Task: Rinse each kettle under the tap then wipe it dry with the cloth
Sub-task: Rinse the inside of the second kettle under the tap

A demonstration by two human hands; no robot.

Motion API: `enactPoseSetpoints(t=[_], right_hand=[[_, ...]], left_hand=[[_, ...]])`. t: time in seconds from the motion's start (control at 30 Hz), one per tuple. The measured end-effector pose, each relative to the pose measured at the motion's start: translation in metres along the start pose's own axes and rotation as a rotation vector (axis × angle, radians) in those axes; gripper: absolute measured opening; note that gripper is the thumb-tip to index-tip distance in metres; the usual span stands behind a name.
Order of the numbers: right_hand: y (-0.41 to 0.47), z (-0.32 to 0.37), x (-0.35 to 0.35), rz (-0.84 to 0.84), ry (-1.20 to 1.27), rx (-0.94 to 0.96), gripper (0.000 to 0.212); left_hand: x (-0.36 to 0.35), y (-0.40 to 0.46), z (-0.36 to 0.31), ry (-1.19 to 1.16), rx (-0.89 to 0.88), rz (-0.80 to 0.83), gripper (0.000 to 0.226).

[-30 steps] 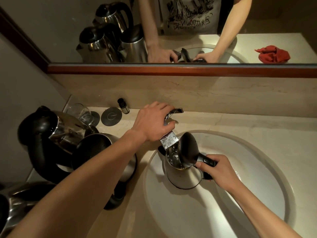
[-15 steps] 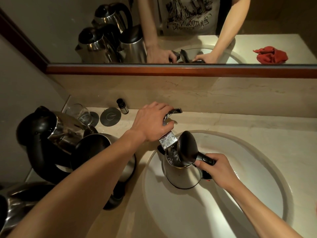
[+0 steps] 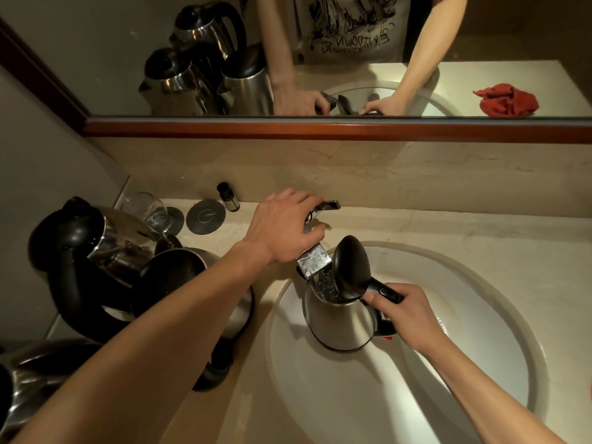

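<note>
A steel kettle [image 3: 339, 322] with its black lid [image 3: 350, 267] flipped up hangs over the white basin [image 3: 480, 347]. My right hand [image 3: 405, 310] grips its black handle. Water runs from the flat tap spout [image 3: 314, 262] into the kettle's open mouth. My left hand [image 3: 285, 227] is curled over the tap lever [image 3: 326, 207]. The red cloth [image 3: 506, 100] shows only in the mirror, lying on the counter at the right.
Several steel kettles with black lids stand on the counter at left: one [image 3: 96, 251] tall, one [image 3: 192, 293] beside the basin, one [image 3: 28, 379] at the lower left. A glass [image 3: 150, 209], a round coaster [image 3: 205, 216] and a small bottle [image 3: 229, 197] stand by the wall.
Hardly anything differs; water keeps running into the kettle and both hands hold their places.
</note>
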State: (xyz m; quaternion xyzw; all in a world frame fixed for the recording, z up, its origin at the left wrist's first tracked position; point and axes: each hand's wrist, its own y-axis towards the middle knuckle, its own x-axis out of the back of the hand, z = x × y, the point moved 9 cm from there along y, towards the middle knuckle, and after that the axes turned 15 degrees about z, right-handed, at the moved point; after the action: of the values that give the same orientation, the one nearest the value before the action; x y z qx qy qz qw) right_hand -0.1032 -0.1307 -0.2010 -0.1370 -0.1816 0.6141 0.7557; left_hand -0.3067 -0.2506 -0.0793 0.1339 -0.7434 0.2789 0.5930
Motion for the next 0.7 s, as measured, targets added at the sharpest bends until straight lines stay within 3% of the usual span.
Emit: enactPoseSetpoints(t=[0.23, 0.47, 0.6, 0.7], right_hand=[[0.0014, 0.0057, 0.0039, -0.02, -0.035, 0.017, 0.053], [0.0027, 0.009, 0.0037, -0.036, -0.031, 0.01, 0.074], [0.0037, 0.0068, 0.0045, -0.038, -0.029, 0.013, 0.052], [0.0032, 0.0047, 0.0033, -0.037, -0.014, 0.011, 0.049]], left_hand=[[0.0006, -0.0003, -0.0006, -0.002, -0.001, -0.001, 0.072], [0.0013, -0.0009, -0.0012, -0.006, -0.004, -0.003, 0.072], [0.0009, -0.001, -0.0001, -0.008, -0.004, -0.004, 0.072], [0.0005, -0.0008, -0.0001, -0.008, -0.003, -0.004, 0.071]])
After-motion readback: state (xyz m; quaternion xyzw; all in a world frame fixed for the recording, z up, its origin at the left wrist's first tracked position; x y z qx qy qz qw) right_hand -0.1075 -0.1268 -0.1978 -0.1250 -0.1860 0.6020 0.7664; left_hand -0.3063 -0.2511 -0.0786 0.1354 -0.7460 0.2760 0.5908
